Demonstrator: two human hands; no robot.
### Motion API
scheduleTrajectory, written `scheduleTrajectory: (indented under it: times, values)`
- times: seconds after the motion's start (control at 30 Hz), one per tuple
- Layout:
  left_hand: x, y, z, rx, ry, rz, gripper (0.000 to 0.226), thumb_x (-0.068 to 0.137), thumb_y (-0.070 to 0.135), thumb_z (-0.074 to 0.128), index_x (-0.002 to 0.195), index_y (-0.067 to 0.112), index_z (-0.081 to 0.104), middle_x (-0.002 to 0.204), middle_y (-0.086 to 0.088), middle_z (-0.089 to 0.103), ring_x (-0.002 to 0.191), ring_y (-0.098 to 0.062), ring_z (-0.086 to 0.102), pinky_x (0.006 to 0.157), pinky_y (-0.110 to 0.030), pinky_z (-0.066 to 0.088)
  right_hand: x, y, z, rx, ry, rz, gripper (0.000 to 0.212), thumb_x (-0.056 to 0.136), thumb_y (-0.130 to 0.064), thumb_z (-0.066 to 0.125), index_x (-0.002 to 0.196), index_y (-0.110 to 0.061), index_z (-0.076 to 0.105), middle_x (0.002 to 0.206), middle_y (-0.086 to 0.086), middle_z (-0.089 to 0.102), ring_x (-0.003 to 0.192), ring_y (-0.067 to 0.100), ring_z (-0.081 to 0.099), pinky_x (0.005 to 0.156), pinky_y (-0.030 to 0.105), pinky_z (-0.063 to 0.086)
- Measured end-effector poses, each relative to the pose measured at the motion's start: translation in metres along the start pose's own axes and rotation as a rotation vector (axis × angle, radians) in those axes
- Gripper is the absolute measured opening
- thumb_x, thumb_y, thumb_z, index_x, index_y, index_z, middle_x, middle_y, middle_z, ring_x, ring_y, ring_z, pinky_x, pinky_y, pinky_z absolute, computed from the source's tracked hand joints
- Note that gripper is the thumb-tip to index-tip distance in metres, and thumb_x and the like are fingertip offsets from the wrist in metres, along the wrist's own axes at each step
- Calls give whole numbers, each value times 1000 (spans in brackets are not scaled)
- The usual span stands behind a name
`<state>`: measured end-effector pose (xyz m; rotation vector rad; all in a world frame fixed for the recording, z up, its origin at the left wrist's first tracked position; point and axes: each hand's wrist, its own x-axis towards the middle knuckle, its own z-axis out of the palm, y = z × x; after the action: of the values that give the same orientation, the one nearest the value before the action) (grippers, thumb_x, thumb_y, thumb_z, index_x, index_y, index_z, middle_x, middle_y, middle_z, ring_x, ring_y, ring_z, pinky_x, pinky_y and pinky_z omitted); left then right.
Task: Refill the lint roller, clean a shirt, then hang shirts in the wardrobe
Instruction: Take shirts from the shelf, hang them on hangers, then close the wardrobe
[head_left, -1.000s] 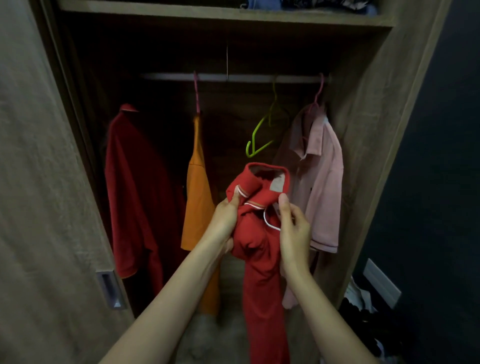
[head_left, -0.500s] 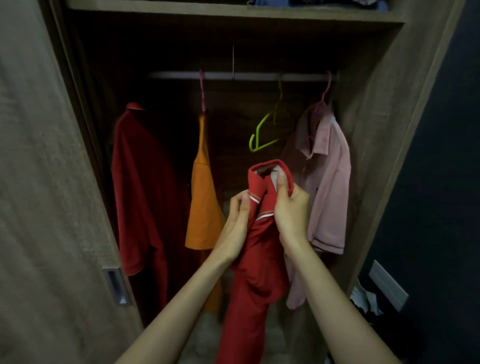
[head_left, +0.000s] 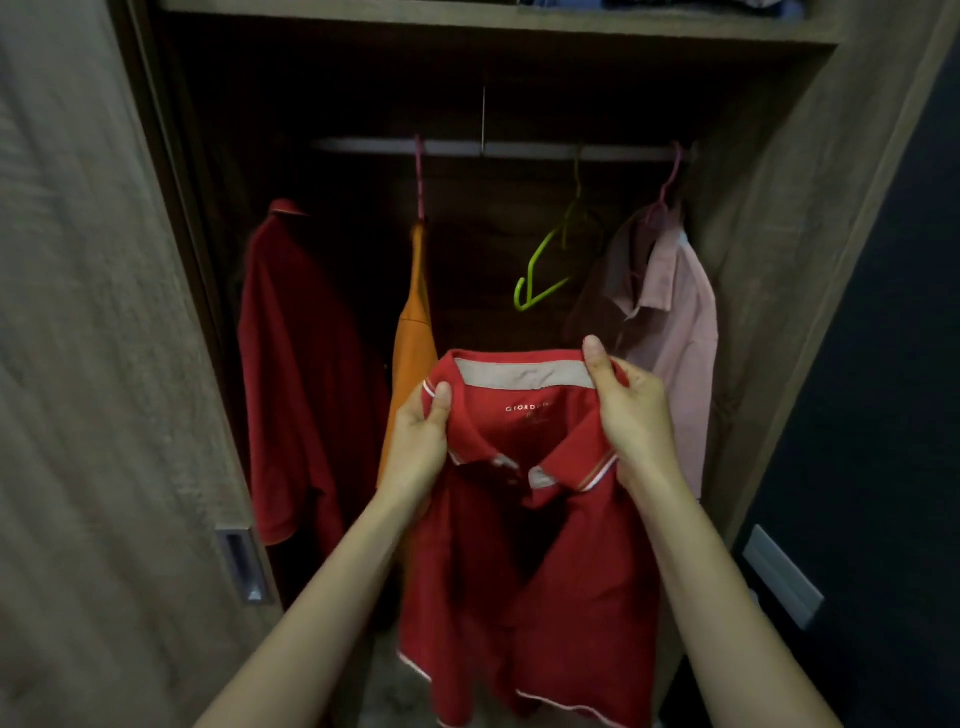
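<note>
A red polo shirt with a white-trimmed collar hangs spread out in front of the open wardrobe. My left hand pinches the collar's left side, and my right hand grips its right side. Behind and above the shirt, an empty lime-green hanger hangs on the metal rail. No lint roller is in view.
On the rail hang a dark red shirt, an orange shirt on a pink hanger, and a pink shirt at the right. The sliding door with a metal pull stands at left. A shelf runs above.
The shirt was bunched between both hands; now the hands have moved apart and the collar is spread wide, with the shirt front facing me.
</note>
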<state>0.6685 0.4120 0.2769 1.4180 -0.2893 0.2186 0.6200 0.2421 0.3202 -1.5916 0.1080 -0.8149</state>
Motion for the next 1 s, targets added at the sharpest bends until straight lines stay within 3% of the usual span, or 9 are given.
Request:
scheduleTrajectory:
  times: [0.17,0.3,0.37,0.5,0.6,0.7,0.8,0.9,1.0]
  values:
    - [-5,22,6,74,-21,-5,38,84,57,55,106,26,60,99,15,65,91,6,60,84,-16,48,0,-13,-4,63,-66,28,71,85,-52,60,91,18,53,90,40,59,73,20,53,67,35,42]
    - [-3,23,-4,406,30,222,27,86,25,68,108,23,53,89,15,63,75,15,58,68,-2,40,0,-17,-4,101,-21,33,69,88,-49,60,92,20,50,80,39,59,74,20,51,66,35,41]
    - [-3,25,-15,486,-6,376,45,85,9,61,124,26,47,91,10,63,73,7,59,68,-5,40,1,-16,-7,135,10,44,71,87,-49,60,93,21,48,79,38,58,75,21,51,67,36,41]
    - [-2,26,-43,758,-267,694,82,75,-4,46,143,40,34,131,2,53,113,-9,57,91,-27,50,9,-16,-15,186,46,99,71,83,-53,62,87,17,52,81,10,52,74,21,49,67,37,42]
    - [5,23,-52,1040,-392,824,87,69,-8,52,134,50,45,148,3,42,124,-16,55,80,-33,58,15,-18,-16,177,55,117,50,83,-53,63,83,-3,66,82,10,52,74,21,50,67,36,43]
    - [11,25,-52,1175,-289,700,90,66,-9,57,131,51,42,153,1,37,113,-25,63,67,-38,60,17,-18,-13,209,33,124,72,80,-57,64,90,15,57,81,14,54,75,24,53,68,37,45]
    - [19,31,-56,1160,-286,549,88,75,-8,53,138,50,32,159,1,21,129,-28,50,86,-45,56,19,-15,-10,221,19,152,72,84,-51,63,99,19,51,82,18,54,77,27,55,71,39,46]
    - [28,42,-63,877,-445,596,89,68,-15,37,141,34,42,158,-1,24,143,-15,31,114,-27,32,24,-11,-8,233,19,204,60,82,-52,65,96,7,64,84,21,59,77,30,58,74,44,50]
    - [31,60,-65,594,-591,360,82,70,-24,32,139,19,46,153,12,31,139,10,24,111,-6,19,29,-6,-3,239,24,248,49,81,-52,66,82,-4,68,83,20,61,79,31,59,76,46,51]
